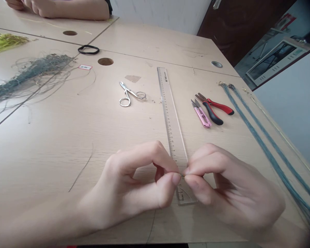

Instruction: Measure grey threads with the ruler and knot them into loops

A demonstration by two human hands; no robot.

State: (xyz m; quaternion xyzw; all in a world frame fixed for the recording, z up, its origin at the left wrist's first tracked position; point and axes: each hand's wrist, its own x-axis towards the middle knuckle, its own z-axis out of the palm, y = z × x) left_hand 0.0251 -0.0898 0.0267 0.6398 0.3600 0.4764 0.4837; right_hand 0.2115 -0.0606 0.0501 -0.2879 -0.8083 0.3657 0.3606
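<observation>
My left hand (142, 179) and my right hand (227, 186) meet fingertip to fingertip over the near end of a clear ruler (174, 117). Each is closed in a pinch between thumb and forefinger. A tiny piece, perhaps a thin thread or wire, shows between the fingertips; it is too small to make out. A thin dark thread (153, 224) hangs or lies below my left hand. Another loose dark thread (84, 170) lies on the table left of my left hand.
Silver scissors (129, 94) lie left of the ruler; pink snips (201, 113) and red-black pliers (214, 106) lie right. Blue-green cords (263, 148) run along the right edge. A grey-blue thread bundle (28, 75), black band (88, 50) and another person's arm (74, 9) are at upper left.
</observation>
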